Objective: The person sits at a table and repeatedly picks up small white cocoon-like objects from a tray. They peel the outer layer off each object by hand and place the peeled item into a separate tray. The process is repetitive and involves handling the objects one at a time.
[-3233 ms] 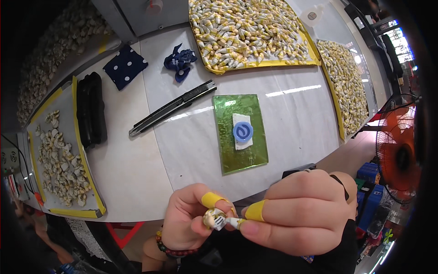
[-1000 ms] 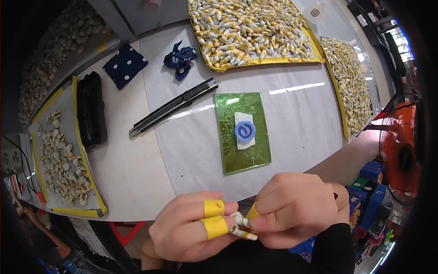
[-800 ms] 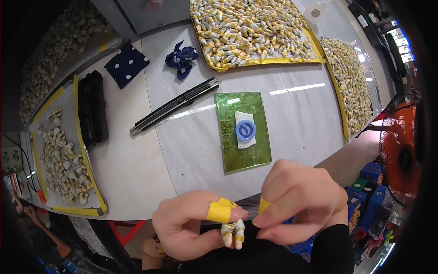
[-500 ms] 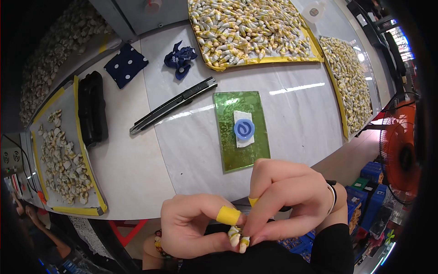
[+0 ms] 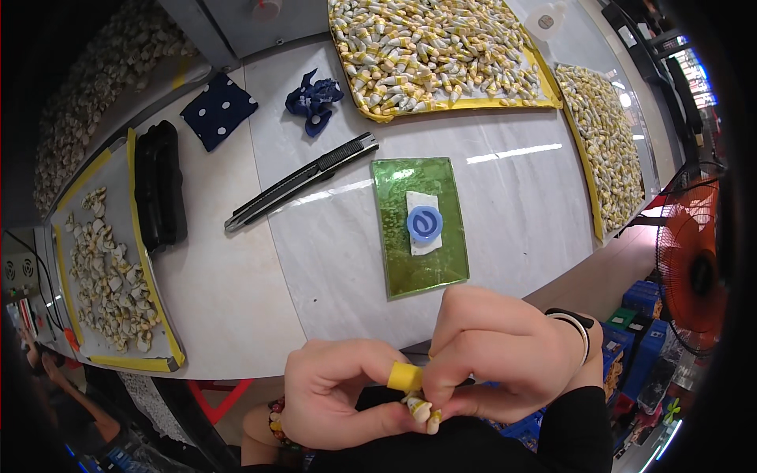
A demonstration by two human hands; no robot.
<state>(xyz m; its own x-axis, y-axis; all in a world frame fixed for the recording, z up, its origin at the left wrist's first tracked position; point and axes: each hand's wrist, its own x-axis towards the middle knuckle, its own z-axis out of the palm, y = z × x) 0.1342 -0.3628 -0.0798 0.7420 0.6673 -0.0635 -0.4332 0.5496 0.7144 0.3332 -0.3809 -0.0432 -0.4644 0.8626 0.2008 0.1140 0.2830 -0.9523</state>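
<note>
Close to my body, below the table's front edge, both hands meet at the fingertips. My left hand (image 5: 339,394), with yellow tape (image 5: 404,377) round a finger, pinches a small cream-and-yellow moulded piece (image 5: 418,409) between thumb and forefinger. Right beside it, my right hand (image 5: 509,355) is closed, its thumb and fingertips on a second part (image 5: 434,423) of the same colours. Whether the two parts are joined is hidden by my fingers. On the table ahead lies a green glass plate (image 5: 426,272) with a white patch and a round blue cup (image 5: 424,225) on it.
A black utility knife (image 5: 303,181) lies left of the plate. Yellow-edged trays of small pieces stand at the back (image 5: 453,105), right (image 5: 587,169) and left (image 5: 175,347). Dark dotted cloths (image 5: 219,112), a black tray (image 5: 160,185), a white bottle (image 5: 544,20) and an orange fan (image 5: 698,268) surround the workplace.
My hands have shifted slightly right, with the small pieces still between the fingertips. The right hand has turned a little and more of its wrist shows. Things on the table keep their places.
</note>
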